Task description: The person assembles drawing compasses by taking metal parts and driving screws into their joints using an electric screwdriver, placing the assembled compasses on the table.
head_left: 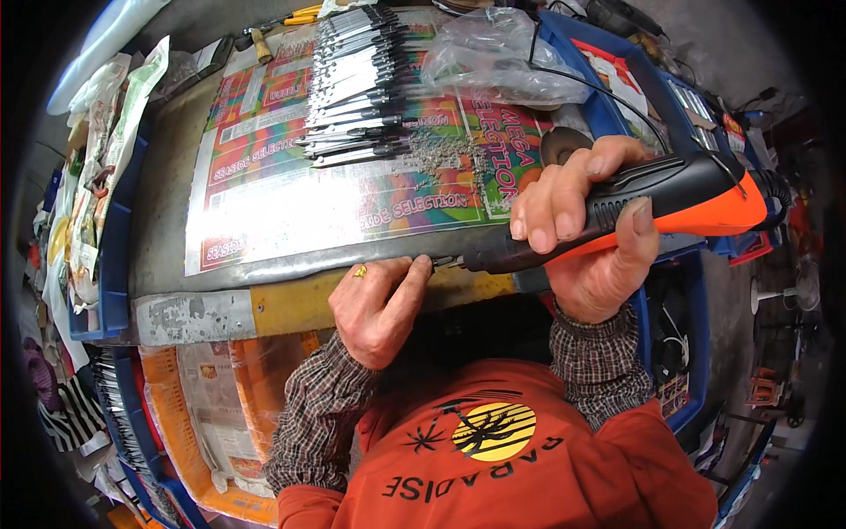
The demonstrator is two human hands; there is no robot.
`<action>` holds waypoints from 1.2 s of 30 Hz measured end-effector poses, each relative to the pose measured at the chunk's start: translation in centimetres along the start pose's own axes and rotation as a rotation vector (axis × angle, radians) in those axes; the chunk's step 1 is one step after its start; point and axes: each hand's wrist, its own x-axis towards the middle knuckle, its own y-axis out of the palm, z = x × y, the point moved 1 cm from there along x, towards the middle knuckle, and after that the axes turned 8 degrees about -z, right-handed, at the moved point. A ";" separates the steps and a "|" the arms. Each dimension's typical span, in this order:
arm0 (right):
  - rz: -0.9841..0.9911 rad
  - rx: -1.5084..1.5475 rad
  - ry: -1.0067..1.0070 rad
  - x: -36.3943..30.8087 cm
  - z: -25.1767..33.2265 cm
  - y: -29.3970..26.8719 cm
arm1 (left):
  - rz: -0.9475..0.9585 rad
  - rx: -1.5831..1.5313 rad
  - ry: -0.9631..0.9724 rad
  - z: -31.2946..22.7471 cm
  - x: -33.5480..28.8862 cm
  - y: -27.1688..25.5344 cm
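My right hand [595, 234] is wrapped round an orange and black electric screwdriver [679, 189], held almost level with its tip to the left. A cord leaves its right end. My left hand [377, 309] is closed just beyond that tip, thumb and forefinger pinched at the bench's front edge. Whatever sits between those fingers is too small and covered to make out. A long stack of slim black and silver pieces [352, 93] lies on a colourful printed sheet [256, 189]. Tiny grey metal bits [445, 154] are scattered right of the stack.
Crumpled clear plastic [493, 57] covers the back right. Blue bins stand at both sides, one [115, 256] at the left with bags. Below the bench hangs an orange crate [181, 423] lined with newspaper. A wooden-handled tool [261, 46] lies at the back left.
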 end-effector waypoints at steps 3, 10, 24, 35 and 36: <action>-0.002 -0.015 -0.003 -0.1 0.2 0.1 | -0.004 0.006 -0.009 0.0 0.1 -0.1; -0.040 0.078 0.041 -0.4 0.2 0.0 | -0.039 -0.011 -0.018 0.1 0.1 0.1; 0.022 -0.067 0.018 0.0 0.6 0.3 | 0.031 -0.024 -0.190 -0.4 0.5 0.1; 0.090 -0.139 0.080 -0.8 1.0 1.6 | 0.026 -0.768 -1.300 -4.3 -0.6 -3.3; 0.092 -0.136 0.086 -0.8 1.0 1.7 | 0.005 -0.846 -1.345 -4.3 -1.1 -3.5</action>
